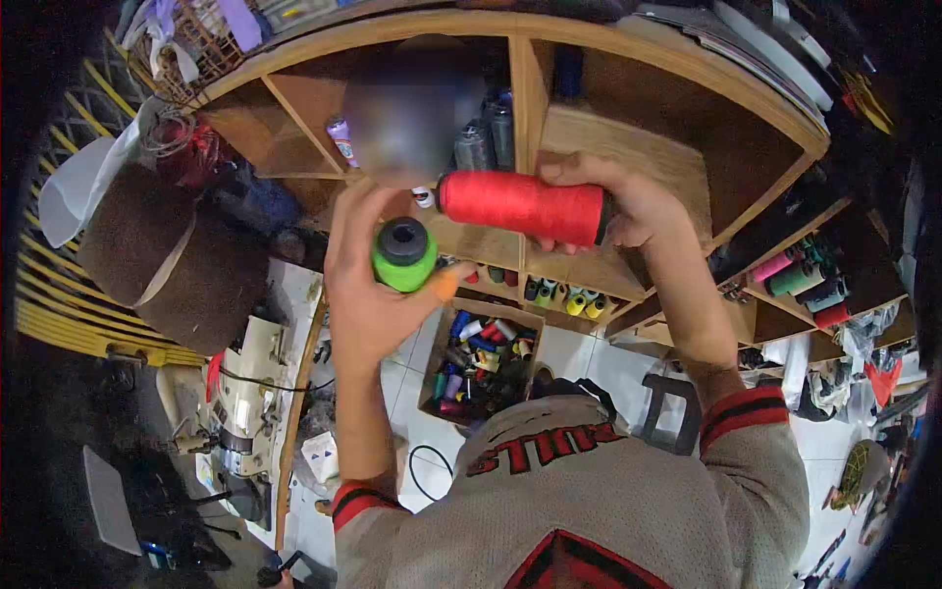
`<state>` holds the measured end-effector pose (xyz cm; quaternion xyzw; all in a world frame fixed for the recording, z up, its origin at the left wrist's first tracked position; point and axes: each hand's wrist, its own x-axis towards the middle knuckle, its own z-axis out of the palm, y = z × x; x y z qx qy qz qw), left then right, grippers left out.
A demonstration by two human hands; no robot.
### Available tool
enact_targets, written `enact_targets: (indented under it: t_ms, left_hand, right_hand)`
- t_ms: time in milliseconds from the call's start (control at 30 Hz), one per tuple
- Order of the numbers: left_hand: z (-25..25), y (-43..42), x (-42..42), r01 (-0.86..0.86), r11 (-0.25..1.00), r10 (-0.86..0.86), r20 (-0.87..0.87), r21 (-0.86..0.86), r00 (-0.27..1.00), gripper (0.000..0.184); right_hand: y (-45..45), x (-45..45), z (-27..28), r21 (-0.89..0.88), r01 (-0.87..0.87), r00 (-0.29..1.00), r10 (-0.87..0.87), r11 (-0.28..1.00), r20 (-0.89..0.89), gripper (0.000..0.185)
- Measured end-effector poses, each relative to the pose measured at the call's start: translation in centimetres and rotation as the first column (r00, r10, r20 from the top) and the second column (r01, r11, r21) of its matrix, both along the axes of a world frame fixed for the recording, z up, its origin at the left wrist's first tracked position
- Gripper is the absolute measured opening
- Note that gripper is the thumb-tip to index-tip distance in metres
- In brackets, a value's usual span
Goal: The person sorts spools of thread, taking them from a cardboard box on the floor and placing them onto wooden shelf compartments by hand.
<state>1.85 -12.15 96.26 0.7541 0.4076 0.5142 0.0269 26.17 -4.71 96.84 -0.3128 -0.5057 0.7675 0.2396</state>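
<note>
My right hand [638, 201] is closed around one end of a large red thread spool [500, 204], held sideways in front of the wooden shelf. In my left hand [355, 285] a green thread spool [404, 265] sits between fingers and thumb, its black top with a hole facing me. The thumb tip looks orange. The free end of the red spool is just above and to the right of the green one. Behind the hands, a small white-and-dark spool [423, 197] stands on the shelf.
A wooden shelf unit [525, 88] spans the front, with dark spools [475, 147] and a lower row of yellow spools [585, 303]. On the floor stands a cardboard box [429, 383] of mixed spools. A sewing machine [242, 393] is at left. A blurred patch hides part of the shelf.
</note>
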Motion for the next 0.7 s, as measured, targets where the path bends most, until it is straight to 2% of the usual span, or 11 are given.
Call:
enact_targets:
  t_ms: [67, 100, 200, 267, 333, 433, 500, 567, 600, 667, 700]
  left_hand:
    - [1.4, -0.6, -1.1, 0.052, 0.998, -0.044, -0.178, 0.038, 0.983, 0.062]
    - [1.3, -0.9, -1.8, 0.111, 0.993, -0.117, -0.148, -0.047, 0.982, 0.062]
    - [1.1, -1.9, -3.8, 0.062, 0.986, -0.087, -0.165, -0.152, 0.982, 0.057]
    - [1.2, -2.7, -4.5, 0.053, 0.976, -0.070, -0.074, -0.209, 0.995, 0.052]
    - [0.4, -2.8, -6.0, 0.076, 0.964, -0.086, -0.027, -0.255, 0.996, 0.052]
    - [0.1, -3.4, -7.2, 0.060, 0.946, -0.079, -0.047, -0.319, 0.996, 0.051]
    - [-0.8, -3.8, -7.6, 0.059, 0.932, -0.054, 0.023, -0.357, 0.998, 0.047]
    - [-1.1, -4.2, -8.1, -0.012, 0.941, -0.007, -0.055, -0.338, 0.998, 0.044]
    - [-1.3, -4.4, -8.2, -0.043, 0.945, 0.014, -0.090, -0.325, 0.996, 0.043]
    - [-2.2, -4.5, -8.5, -0.092, 0.931, 0.097, -0.004, -0.352, 0.995, 0.039]
    - [-2.8, -4.4, -8.8, -0.101, 0.932, 0.129, 0.058, -0.348, 0.990, 0.039]
  right_hand:
    - [-0.2, -1.8, 0.4, -0.068, -0.122, 0.992, 0.123, 0.990, 0.003, 0.039]
    - [-0.3, -2.7, 0.7, -0.099, -0.182, 0.983, 0.183, 0.978, -0.001, 0.039]
    - [-1.2, -5.2, 1.3, -0.093, -0.144, 0.988, 0.148, 0.985, 0.043, 0.038]
    - [-1.1, -6.4, 0.2, -0.093, -0.205, 0.978, 0.208, 0.974, 0.032, 0.038]
    - [-1.1, -7.5, 0.2, -0.102, -0.230, 0.970, 0.236, 0.968, 0.052, 0.039]
    - [-1.0, -9.2, -1.0, -0.185, -0.248, 0.959, 0.268, 0.951, 0.090, 0.043]
    - [-1.1, -10.2, -1.2, -0.204, -0.191, 0.960, 0.226, 0.960, 0.166, 0.044]
    - [-1.4, -11.1, -1.3, -0.211, -0.176, 0.952, 0.220, 0.962, 0.211, 0.051]
    - [-1.4, -11.2, -1.4, -0.267, -0.186, 0.967, 0.224, 0.945, 0.120, 0.054]
    - [-1.1, -11.3, -1.8, -0.373, -0.221, 0.975, 0.213, 0.901, -0.065, 0.060]
    - [-0.4, -11.5, -2.3, -0.281, -0.421, 0.906, 0.380, 0.863, -0.188, 0.067]
